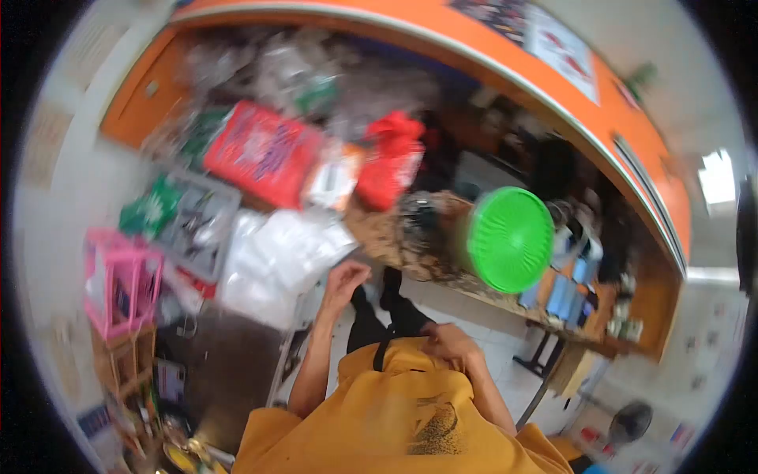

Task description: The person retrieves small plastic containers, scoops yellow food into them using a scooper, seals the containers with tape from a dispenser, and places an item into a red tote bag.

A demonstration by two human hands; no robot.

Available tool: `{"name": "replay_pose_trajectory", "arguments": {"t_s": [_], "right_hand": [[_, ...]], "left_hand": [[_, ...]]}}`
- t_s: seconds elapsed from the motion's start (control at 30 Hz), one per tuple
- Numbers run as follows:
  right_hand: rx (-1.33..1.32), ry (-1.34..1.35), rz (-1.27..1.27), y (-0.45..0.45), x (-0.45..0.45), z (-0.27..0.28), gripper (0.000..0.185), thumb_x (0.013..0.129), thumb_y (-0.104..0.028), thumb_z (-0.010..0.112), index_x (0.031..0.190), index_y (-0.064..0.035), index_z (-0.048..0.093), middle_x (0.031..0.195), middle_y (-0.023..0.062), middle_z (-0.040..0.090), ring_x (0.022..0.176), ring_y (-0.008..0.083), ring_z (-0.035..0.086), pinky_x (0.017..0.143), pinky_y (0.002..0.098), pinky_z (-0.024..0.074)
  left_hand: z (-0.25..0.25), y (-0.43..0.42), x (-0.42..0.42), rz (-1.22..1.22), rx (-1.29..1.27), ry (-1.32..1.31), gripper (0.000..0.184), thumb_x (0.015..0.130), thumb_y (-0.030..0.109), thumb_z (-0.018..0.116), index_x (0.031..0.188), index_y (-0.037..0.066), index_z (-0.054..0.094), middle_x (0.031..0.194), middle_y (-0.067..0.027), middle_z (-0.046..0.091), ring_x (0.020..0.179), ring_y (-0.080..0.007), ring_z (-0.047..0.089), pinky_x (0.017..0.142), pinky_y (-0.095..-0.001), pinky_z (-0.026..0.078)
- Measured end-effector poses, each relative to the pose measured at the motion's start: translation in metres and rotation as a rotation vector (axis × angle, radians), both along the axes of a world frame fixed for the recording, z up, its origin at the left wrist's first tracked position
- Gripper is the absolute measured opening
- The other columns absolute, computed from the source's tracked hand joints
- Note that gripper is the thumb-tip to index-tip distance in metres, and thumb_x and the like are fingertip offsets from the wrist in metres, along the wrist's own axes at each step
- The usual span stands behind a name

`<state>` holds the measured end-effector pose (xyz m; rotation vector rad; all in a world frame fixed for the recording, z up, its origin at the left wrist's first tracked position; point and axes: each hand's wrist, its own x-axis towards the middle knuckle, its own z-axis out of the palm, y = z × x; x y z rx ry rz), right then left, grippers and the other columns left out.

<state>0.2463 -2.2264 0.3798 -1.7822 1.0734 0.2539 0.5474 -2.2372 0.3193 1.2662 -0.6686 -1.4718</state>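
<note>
My left hand [347, 286] is near the counter edge, just right of the white plastic bags [272, 257]. Its fingers are loosely bent and apart, and I see nothing in them. My right hand [453, 345] is in front of my waist, by the hem of the yellow shirt [395, 387]. Blur smears its fingers, so I cannot tell whether they touch or hold the cloth. Beyond the hands, a round container with a ribbed bright green lid [512, 239] stands at the counter's front edge.
A red package [264, 152], a red bag [388, 162] and clear plastic bags [296, 71] crowd the counter [375, 237]. At left are a grey tray [197, 217] and a pink basket [125, 284]. Blue boxes [560, 296] lie at right, under an orange overhang [355, 24].
</note>
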Motion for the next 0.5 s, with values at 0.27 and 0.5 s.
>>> {"name": "replay_pose_trajectory", "arguments": {"t_s": [0.27, 0.5], "right_hand": [[-0.167, -0.026, -0.534, 0.009, -0.119, 0.024, 0.047, 0.087, -0.032, 0.070, 0.122, -0.0022, 0.059, 0.092, 0.0188, 0.072, 0.086, 0.0369, 0.069, 0.078, 0.0423, 0.0535], [-0.526, 0.015, -0.757, -0.043, -0.391, -0.007, 0.034, 0.086, -0.024, 0.071, 0.111, -0.0019, 0.065, 0.087, 0.0182, 0.072, 0.080, 0.0337, 0.069, 0.072, 0.0412, 0.0531]], "left_hand": [[0.009, -0.024, -0.146, -0.391, 0.069, -0.119, 0.034, 0.097, 0.023, 0.064, 0.070, 0.003, 0.057, 0.063, -0.0001, 0.056, 0.068, -0.0120, 0.059, 0.074, -0.0288, 0.050], [0.015, -0.053, -0.282, -0.632, -0.054, -0.183, 0.032, 0.096, 0.025, 0.065, 0.114, -0.001, 0.068, 0.098, -0.0126, 0.072, 0.091, -0.0172, 0.067, 0.079, -0.0311, 0.052]]}}
